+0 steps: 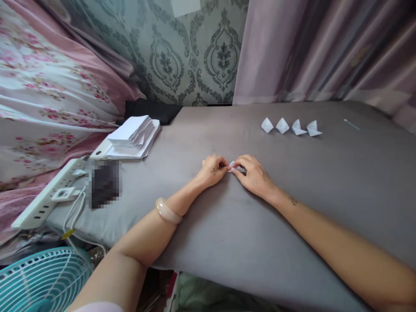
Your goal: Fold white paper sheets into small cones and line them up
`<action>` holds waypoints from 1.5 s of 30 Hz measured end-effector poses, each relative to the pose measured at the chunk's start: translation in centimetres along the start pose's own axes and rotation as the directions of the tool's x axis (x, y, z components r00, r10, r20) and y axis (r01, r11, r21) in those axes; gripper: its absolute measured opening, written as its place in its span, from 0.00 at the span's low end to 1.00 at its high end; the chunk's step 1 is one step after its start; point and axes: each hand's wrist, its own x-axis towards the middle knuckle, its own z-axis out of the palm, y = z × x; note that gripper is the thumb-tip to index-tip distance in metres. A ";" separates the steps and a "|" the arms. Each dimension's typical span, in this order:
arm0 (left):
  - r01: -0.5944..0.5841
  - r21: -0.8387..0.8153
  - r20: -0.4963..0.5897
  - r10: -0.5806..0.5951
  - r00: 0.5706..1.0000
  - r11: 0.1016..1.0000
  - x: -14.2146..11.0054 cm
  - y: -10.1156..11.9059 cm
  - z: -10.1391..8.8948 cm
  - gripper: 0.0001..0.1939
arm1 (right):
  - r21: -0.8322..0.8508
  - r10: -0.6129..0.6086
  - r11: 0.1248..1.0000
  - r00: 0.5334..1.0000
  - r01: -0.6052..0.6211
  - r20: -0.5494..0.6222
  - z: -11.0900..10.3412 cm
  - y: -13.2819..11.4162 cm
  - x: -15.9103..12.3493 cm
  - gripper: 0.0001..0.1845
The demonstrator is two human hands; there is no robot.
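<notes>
A small piece of folded white paper [231, 165] is pinched between my two hands, just above the grey sheet [201, 225]. My left hand [214, 170] grips its left edge with thumb and forefinger, the other fingers curled in. On the opposite side, my right hand [255, 174] pinches the paper between thumb and fingertips. My fingers cover much of it, so its full shape is hidden. Beyond my right hand, several folded white paper shapes stand in a row, from a diamond-like one [267, 125] to one with a raised point [313, 128].
A stack of white paper [131, 136] lies at the left edge beside a black cloth [156, 110]. Nearer are a power strip [48, 193] with cables and a blurred dark object [104, 184]. A thin stick [352, 125] lies far right. A turquoise fan [45, 281] stands lower left.
</notes>
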 end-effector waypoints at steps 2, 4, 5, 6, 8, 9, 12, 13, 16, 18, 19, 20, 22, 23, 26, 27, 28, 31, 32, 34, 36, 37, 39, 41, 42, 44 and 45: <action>-0.025 -0.131 0.019 0.027 0.999 0.991 -0.3 0.0 0.2 0.07 | 0.108 0.096 0.990 0.995 -0.092 -0.038 0.2 0.2 0.1 0.14; -0.070 -0.269 -0.008 0.071 0.997 0.961 -0.5 0.2 0.4 0.07 | 0.274 0.206 0.944 0.977 -0.185 -0.051 0.1 0.1 0.2 0.20; -0.093 -0.335 -0.044 0.083 0.996 0.938 -0.5 0.3 0.5 0.08 | 0.377 0.260 0.898 0.965 -0.228 -0.036 0.1 0.0 0.3 0.21; -0.113 -0.405 -0.093 0.082 0.992 0.907 -0.6 0.5 0.6 0.08 | 0.485 0.317 0.830 0.948 -0.275 -0.005 -0.1 -0.2 0.4 0.22; -0.136 -0.569 -0.174 0.043 0.984 0.811 -0.6 0.8 0.7 0.10 | 0.690 0.421 0.626 0.902 -0.364 0.093 -0.5 -0.7 0.7 0.23; -0.138 -0.649 -0.186 0.020 0.982 0.749 -0.6 1.1 0.7 0.13 | 0.770 0.458 0.504 0.877 -0.392 0.146 -0.8 -1.0 0.8 0.24; -0.082 -0.796 -0.099 0.004 0.995 0.600 -0.7 1.7 0.6 0.22 | 0.890 0.511 0.247 0.832 -0.383 0.217 -1.3 -1.7 1.1 0.24; -0.050 -0.808 -0.057 0.006 0.998 0.587 -0.8 1.8 0.5 0.23 | 0.901 0.516 0.221 0.829 -0.372 0.216 -1.5 -1.8 1.1 0.23; 0.030 -0.797 0.022 -0.021 1.000 0.604 -1.1 2.2 0.1 0.20 | 0.891 0.506 0.269 0.840 -0.367 0.193 -1.7 -1.9 1.1 0.20; 0.037 -0.765 0.018 -0.035 0.999 0.643 -1.3 2.3 -0.2 0.18 | 0.863 0.488 0.353 0.858 -0.362 0.159 -1.8 -2.0 1.0 0.18; 0.026 -0.745 0.003 -0.036 0.999 0.666 -1.3 2.3 -0.3 0.17 | 0.846 0.477 0.398 0.868 -0.354 0.138 -1.9 -2.0 1.0 0.17; 0.012 -0.724 -0.018 -0.037 0.999 0.689 -1.4 2.3 -0.4 0.16 | 0.829 0.464 0.442 0.878 -0.342 0.115 -2.0 -2.1 0.9 0.17; -0.009 -0.695 -0.059 -0.043 0.997 0.719 -1.5 2.3 -0.5 0.15 | 0.791 0.428 0.524 0.900 -0.318 0.078 -2.2 -2.4 0.8 0.16; -0.013 -0.689 -0.072 -0.051 0.996 0.725 -1.5 2.3 -0.5 0.14 | 0.771 0.409 0.559 0.910 -0.306 0.065 -2.3 -2.5 0.8 0.16; 0.003 -0.687 -0.069 -0.070 0.995 0.726 -1.6 2.4 -0.5 0.14 | 0.711 0.373 0.645 0.927 -0.279 0.025 -2.5 -2.6 0.7 0.16; 0.015 -0.686 -0.055 -0.072 0.996 0.728 -1.6 2.5 -0.5 0.15 | 0.693 0.366 0.668 0.930 -0.271 0.011 -2.5 -2.6 0.7 0.16; 0.030 -0.683 -0.033 -0.072 0.997 0.730 -1.7 2.5 -0.5 0.15 | 0.677 0.358 0.687 0.934 -0.263 -0.001 -2.5 -2.5 0.7 0.16; 0.087 -0.661 0.073 -0.051 0.996 0.745 -1.7 2.5 -0.7 0.15 | 0.628 0.324 0.738 0.946 -0.246 -0.010 -2.4 -2.0 0.8 0.16; 0.101 -0.653 0.105 -0.042 0.994 0.751 -1.7 2.4 -0.7 0.16 | 0.615 0.316 0.749 0.949 -0.246 -0.005 -2.4 -1.9 0.8 0.16; 0.103 -0.664 0.115 -0.034 0.993 0.741 -1.6 2.3 -0.8 0.16 | 0.615 0.313 0.749 0.950 -0.247 0.001 -2.3 -1.8 0.9 0.17; 0.083 -0.719 0.059 -0.057 0.997 0.690 -1.5 2.1 -0.7 0.16 | 0.663 0.335 0.711 0.942 -0.233 -0.028 -2.2 -1.8 1.0 0.19; 0.074 -0.755 0.027 -0.081 0.996 0.651 -1.4 2.0 -0.7 0.16 | 0.691 0.355 0.690 0.933 -0.218 -0.060 -2.2 -1.8 1.0 0.20; 0.073 -0.815 -0.005 -0.133 0.991 0.576 -1.1 1.9 -0.5 0.16 | 0.710 0.389 0.680 0.911 -0.184 -0.135 -2.1 -2.0 1.0 0.19; 0.085 -0.846 -0.002 -0.162 0.987 0.527 -1.0 1.8 -0.3 0.16 | 0.674 0.383 0.720 0.904 -0.164 -0.189 -2.1 -2.4 0.9 0.17; 0.089 -0.854 0.002 -0.167 0.986 0.513 -0.9 1.8 -0.3 0.16 | 0.648 0.363 0.746 0.910 -0.155 -0.200 -2.0 -2.5 0.8 0.16; 0.093 -0.860 0.010 -0.165 0.986 0.502 -0.9 1.8 -0.1 0.16 | 0.610 0.325 0.780 0.924 -0.139 -0.204 -2.0 -2.9 0.6 0.14; 0.093 -0.859 0.012 -0.162 0.987 0.503 -0.9 1.8 -0.1 0.16 | 0.601 0.315 0.788 0.928 -0.137 -0.201 -1.9 -3.0 0.5 0.14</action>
